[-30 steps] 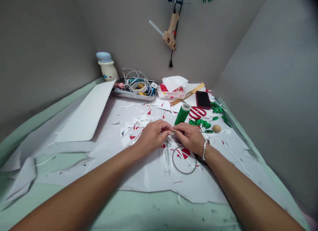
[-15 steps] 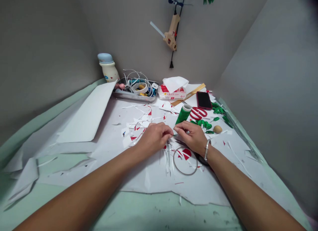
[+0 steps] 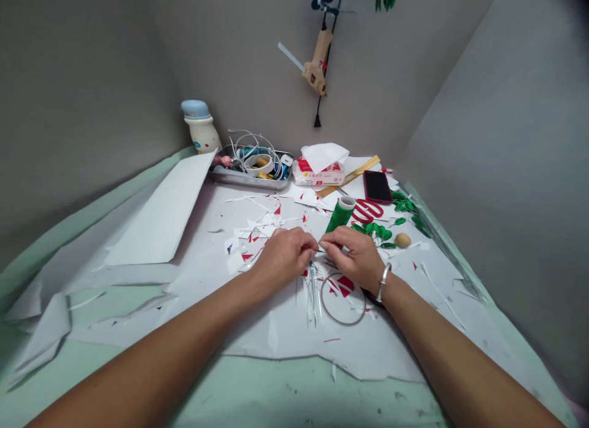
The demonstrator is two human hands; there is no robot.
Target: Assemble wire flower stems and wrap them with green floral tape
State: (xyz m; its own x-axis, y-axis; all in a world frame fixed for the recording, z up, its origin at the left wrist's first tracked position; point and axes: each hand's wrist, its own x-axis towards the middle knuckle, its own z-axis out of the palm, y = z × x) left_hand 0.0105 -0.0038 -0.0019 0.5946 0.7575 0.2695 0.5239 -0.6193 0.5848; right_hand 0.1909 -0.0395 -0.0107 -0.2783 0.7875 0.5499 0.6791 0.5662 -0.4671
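Observation:
My left hand (image 3: 291,251) is closed in a pinch over the middle of the paper-covered table. My right hand (image 3: 352,250), with a silver bangle at the wrist, pinches close beside it. Between the fingertips shows a thin dark green strand (image 3: 321,250); most of it is hidden by the fingers. Just behind my right hand stands a tilted spool of green thread (image 3: 339,215). Several thin wires (image 3: 313,296) lie below the hands, next to a metal ring (image 3: 343,322). Dark-handled scissors (image 3: 375,298) are partly covered by my right wrist.
Red-handled scissors (image 3: 368,211), green leaves (image 3: 377,230), a brown ball (image 3: 403,240) and a phone (image 3: 378,186) lie to the right. At the back are a metal tray (image 3: 248,180) and a tissue pack (image 3: 318,172). Paper scraps (image 3: 248,237) are scattered about. A glue gun (image 3: 317,62) hangs above.
Both hands have shifted very slightly left, my right a little more, still pinching close together. The things on the table stay where they were.

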